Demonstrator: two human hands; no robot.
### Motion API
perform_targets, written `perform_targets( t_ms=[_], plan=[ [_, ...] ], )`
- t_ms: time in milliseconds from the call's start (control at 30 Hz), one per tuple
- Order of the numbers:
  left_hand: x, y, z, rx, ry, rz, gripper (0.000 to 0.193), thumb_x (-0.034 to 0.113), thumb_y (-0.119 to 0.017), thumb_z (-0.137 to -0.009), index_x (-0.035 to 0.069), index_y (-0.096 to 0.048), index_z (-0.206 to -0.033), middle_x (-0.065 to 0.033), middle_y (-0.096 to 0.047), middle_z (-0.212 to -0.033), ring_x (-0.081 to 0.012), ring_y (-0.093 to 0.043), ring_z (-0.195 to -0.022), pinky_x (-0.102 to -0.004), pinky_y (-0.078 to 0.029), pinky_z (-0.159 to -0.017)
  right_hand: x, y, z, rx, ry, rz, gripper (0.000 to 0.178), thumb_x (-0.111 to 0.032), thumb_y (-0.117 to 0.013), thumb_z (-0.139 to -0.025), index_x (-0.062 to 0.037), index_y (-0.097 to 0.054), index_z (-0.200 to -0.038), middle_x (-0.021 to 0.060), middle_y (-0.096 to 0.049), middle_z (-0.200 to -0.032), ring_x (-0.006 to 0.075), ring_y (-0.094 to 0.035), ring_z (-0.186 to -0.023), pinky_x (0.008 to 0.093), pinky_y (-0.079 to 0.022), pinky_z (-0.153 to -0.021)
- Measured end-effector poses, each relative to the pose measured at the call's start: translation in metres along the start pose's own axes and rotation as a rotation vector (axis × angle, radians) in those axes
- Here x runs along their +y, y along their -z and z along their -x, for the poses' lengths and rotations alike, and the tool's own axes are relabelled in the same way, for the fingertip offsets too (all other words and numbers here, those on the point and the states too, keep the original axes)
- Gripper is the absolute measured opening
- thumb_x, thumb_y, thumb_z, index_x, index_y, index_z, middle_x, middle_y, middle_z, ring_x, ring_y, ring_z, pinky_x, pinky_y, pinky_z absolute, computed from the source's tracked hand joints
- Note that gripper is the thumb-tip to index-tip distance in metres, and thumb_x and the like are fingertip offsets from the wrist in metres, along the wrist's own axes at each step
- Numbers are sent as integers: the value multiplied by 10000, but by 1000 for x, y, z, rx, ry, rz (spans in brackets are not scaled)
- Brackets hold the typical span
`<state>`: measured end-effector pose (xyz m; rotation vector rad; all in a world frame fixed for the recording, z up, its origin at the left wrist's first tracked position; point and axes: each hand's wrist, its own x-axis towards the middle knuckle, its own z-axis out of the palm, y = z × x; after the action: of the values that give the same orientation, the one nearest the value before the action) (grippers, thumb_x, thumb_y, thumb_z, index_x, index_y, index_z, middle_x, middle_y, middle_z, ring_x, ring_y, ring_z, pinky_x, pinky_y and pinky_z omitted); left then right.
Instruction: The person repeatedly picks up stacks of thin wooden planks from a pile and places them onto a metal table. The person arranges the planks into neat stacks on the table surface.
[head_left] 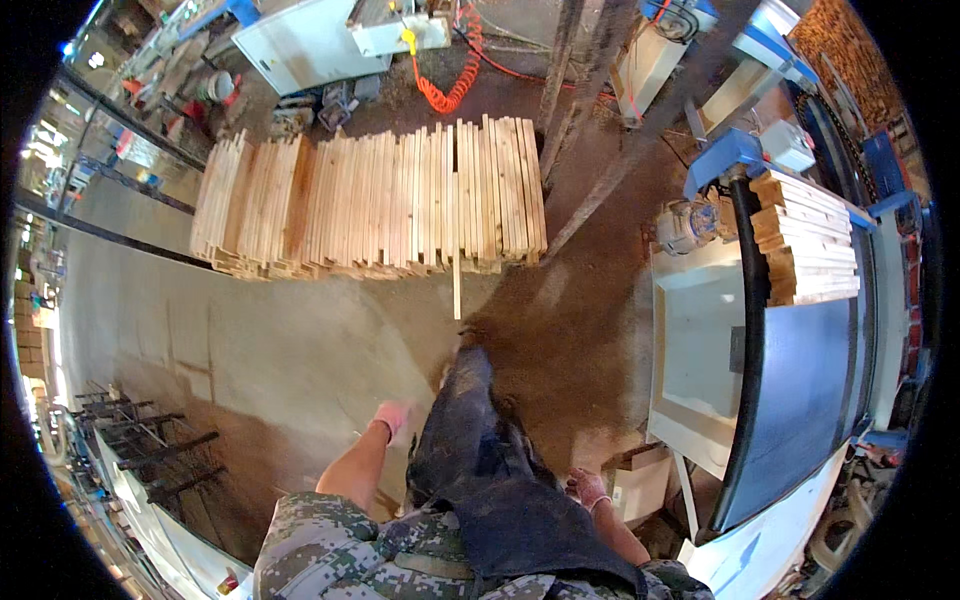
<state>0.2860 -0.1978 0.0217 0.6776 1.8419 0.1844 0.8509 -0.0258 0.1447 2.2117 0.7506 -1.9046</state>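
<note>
My left hand [393, 415], in a pinkish glove, hangs low beside my left leg over the concrete floor. It is blurred, so the set of its fingers is unclear; no object shows in it. On the other side of my dark apron [490, 470], my right hand [588, 487] hangs with loosely bent fingers, open and holding nothing visible. A cardboard box [640, 484] is the thing nearest to it. Ahead of my feet lies a wide stack of pale wooden strips [370, 200]. One strip [457, 290] juts out of its near side toward me.
At right stands a machine with a blue-grey bed [805, 400], bearing a pile of wooden pieces [808, 240] and a motor [688, 226]. Dark metal posts [600, 180] rise beside the stack. An orange coiled hose [450, 98] hangs beyond it. A black metal rack [165, 445] stands at left.
</note>
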Motion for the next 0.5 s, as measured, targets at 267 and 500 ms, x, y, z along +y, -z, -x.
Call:
perform_targets(
  t_ms=[267,500],
  plan=[
    [133,-85,-64,-15,18,685,283,389,-659,-974,111,-621,-1009,-5,-539,-687,-211,-541,-585,-400,-408,-550,-124,0,135,-27,236,636,326,-218,-657,-1027,-11,-652,-1279,60,-705,-1019,168,-677,-891,333,-574,-787],
    [231,-50,-27,-305,614,1627,384,372,-765,-920,160,-588,-1186,-33,-583,-959,-211,-581,-800,-420,-473,-675,-242,-117,202,-22,135,301,690,-237,-688,-1029,23,-392,-1596,73,-677,-1293,161,-659,-1097,327,-544,-998]
  ],
)
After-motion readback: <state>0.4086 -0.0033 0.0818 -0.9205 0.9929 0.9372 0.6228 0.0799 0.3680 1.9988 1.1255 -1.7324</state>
